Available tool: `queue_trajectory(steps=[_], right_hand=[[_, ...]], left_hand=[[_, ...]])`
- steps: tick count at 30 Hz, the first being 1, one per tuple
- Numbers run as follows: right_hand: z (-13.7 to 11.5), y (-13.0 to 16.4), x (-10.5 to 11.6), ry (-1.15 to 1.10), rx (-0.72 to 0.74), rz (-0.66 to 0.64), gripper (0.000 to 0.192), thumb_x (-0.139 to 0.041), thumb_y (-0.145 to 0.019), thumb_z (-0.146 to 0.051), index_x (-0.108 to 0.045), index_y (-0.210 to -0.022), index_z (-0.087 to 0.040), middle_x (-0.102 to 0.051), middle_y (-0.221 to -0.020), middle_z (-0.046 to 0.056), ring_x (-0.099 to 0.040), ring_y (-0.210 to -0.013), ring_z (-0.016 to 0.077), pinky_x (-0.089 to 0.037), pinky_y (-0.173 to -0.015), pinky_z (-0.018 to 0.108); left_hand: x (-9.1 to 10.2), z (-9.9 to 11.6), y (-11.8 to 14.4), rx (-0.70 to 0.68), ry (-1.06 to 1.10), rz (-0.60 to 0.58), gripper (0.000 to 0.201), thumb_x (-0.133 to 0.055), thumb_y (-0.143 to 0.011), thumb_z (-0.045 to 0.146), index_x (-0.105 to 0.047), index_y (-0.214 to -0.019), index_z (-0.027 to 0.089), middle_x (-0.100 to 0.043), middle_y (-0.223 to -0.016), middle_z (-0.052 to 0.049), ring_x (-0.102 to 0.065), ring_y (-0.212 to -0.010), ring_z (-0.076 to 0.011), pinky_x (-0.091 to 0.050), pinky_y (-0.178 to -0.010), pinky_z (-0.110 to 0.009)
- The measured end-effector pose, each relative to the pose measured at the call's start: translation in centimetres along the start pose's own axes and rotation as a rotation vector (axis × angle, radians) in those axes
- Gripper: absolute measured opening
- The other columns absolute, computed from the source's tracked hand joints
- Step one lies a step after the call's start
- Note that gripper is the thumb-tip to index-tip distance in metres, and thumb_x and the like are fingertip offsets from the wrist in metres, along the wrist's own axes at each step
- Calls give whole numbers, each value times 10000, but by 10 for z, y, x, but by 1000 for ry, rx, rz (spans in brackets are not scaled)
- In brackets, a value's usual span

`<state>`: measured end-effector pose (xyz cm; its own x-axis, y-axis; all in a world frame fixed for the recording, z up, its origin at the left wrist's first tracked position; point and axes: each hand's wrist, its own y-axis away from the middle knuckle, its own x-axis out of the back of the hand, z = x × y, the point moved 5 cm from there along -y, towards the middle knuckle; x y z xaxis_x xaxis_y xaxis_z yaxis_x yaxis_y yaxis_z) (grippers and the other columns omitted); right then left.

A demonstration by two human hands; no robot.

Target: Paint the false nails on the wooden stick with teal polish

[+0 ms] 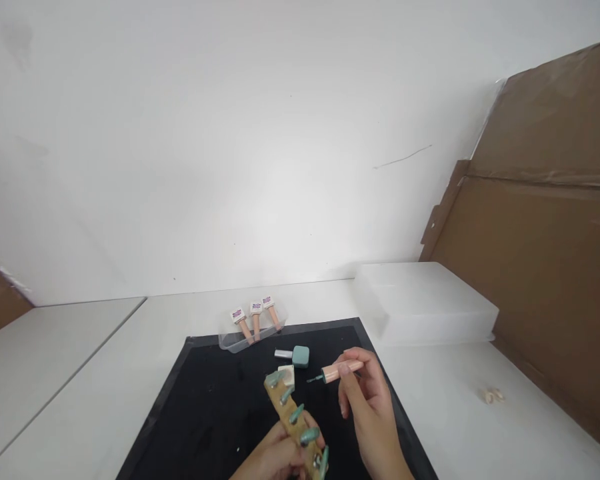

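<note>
My left hand is closed around a tan nail display stand, tilted up over a black mat. Several green false nails sit along the stand. My right hand pinches the pink cap of a nail polish brush, its green-coated bristles pointing left toward the stand without touching it. Behind the stand's top lies a white nail polish bottle, partly hidden. Just beyond it, a green bottle with a silvery cap rests on its side on the mat.
A clear tray at the back holds three pink-capped white bottles. The black mat covers the middle of the white table. A translucent white box stands back right, beside a cardboard panel. Small beige pieces lie on the right.
</note>
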<state>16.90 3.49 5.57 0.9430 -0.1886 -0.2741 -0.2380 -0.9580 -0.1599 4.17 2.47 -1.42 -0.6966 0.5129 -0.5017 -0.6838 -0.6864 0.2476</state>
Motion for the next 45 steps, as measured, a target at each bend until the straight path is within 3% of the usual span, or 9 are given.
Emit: queue_trajectory(steps=[4, 12, 24, 31, 38, 45], right_hand=[[0, -3, 3, -31, -8, 41, 220, -544, -807, -402, -480, -922, -226, -526, -762, -8, -345, -400, 52, -326, -379, 190], [-2, -2, 5, -27, -10, 85, 219, -535, -809, -404, -477, -917, -223, -517, -742, -13, -340, -409, 54, -313, -387, 191], [-2, -5, 6, -123, -36, 100, 254, -570, -780, -404, -454, -933, -237, -493, -653, -45, -332, -379, 61, -297, -372, 193], [-2, -5, 7, -165, -62, 111, 271, -592, -761, -407, -456, -929, -242, -487, -617, -59, -333, -362, 61, -294, -359, 191], [-3, -6, 7, -187, -60, 120, 300, -633, -727, -398, -464, -924, -247, -499, -665, -57, -320, -373, 45, -291, -364, 182], [-5, -6, 6, -191, -81, 115, 299, -635, -722, -410, -473, -908, -241, -481, -646, -61, -309, -375, 41, -278, -360, 172]], left_hand=[[-2, 11, 7, -112, -17, 168, 331, -647, -648, 356, -552, -890, 151, -553, -602, 22, -422, -436, -57, -323, -505, -228], [-6, 16, 13, -103, -33, 270, 524, -694, -603, 450, -547, -1014, 161, -546, -648, 12, -443, -495, -70, -288, -540, -244], [-4, 16, 6, -98, -90, 257, 549, -678, -606, 480, -545, -1029, 156, -532, -631, 21, -425, -479, -63, -287, -527, -242], [-8, 19, 8, -162, -306, 325, 545, -626, -632, 524, -531, -1024, 156, -504, -648, 17, -426, -594, -105, -338, -548, -241], [-7, 9, 7, -119, -412, 210, 477, -586, -682, 503, -517, -1035, 189, -480, -690, 17, -427, -629, -108, -344, -564, -232], [-6, 6, 5, -134, -399, 188, 432, -587, -696, 478, -528, -1031, 213, -478, -726, 10, -400, -626, -101, -338, -564, -226]])
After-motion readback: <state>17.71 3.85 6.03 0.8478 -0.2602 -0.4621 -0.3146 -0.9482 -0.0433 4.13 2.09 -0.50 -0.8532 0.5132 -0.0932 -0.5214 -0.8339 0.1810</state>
